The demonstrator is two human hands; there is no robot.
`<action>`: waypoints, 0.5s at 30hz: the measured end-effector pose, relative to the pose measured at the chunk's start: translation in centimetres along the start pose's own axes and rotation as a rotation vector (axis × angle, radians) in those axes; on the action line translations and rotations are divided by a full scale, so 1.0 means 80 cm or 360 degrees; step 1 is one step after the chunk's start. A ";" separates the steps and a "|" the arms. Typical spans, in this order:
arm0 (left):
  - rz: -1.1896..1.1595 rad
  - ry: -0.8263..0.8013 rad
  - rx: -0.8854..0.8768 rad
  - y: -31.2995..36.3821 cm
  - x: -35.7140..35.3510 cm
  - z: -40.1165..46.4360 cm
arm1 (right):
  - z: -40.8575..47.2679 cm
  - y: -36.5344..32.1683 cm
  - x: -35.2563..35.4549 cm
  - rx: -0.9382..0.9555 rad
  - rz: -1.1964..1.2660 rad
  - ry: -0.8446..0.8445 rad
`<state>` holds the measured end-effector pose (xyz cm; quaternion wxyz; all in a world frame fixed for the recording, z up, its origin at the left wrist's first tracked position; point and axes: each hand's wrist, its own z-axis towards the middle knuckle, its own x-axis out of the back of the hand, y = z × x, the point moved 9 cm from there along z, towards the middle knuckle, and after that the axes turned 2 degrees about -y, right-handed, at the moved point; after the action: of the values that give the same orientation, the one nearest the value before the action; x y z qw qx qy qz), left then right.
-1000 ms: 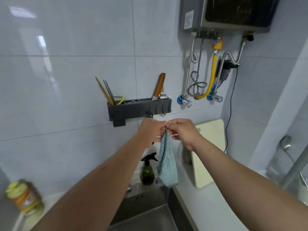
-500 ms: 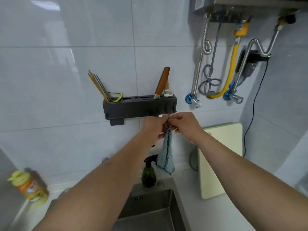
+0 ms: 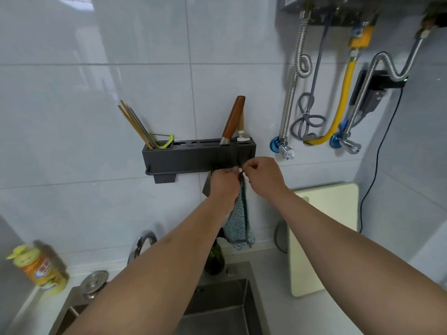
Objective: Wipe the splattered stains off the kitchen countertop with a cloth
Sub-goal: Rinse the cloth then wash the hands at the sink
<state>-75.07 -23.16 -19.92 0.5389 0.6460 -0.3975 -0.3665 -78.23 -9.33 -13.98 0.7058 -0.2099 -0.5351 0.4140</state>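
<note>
A light blue cloth (image 3: 239, 223) with a dark edge hangs down the tiled wall, its top corner held right under the dark wall rack (image 3: 191, 157). My left hand (image 3: 223, 183) and my right hand (image 3: 262, 176) meet at that top corner, and both pinch the cloth's loop at the rack's underside. The loop itself is mostly hidden by my fingers. The white countertop (image 3: 312, 315) runs along the lower right, beside the sink.
A steel sink (image 3: 225, 308) lies below, with a faucet (image 3: 142, 245) and a green spray bottle (image 3: 215, 259) behind it. A pale cutting board (image 3: 324, 238) leans on the wall at right. An orange bottle (image 3: 42, 272) stands far left. Hoses and valves (image 3: 314, 117) hang upper right.
Both hands have lifted the cloth's top corner from below the rack up to the rack's underside. The view has moved closer to the wall.
</note>
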 end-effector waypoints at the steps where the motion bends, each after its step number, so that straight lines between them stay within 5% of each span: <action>1: 0.0027 0.0046 -0.0020 -0.001 0.001 0.000 | 0.002 -0.003 0.000 0.0019 -0.0060 0.0022; 15: 0.0144 -0.0020 -0.0023 0.004 -0.007 0.009 | 0.015 -0.001 -0.003 0.0003 -0.0617 0.0109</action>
<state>-75.97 -23.00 -19.71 0.5571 0.6210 -0.4271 -0.3487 -79.36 -9.74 -13.68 0.7904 -0.1162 -0.5408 0.2634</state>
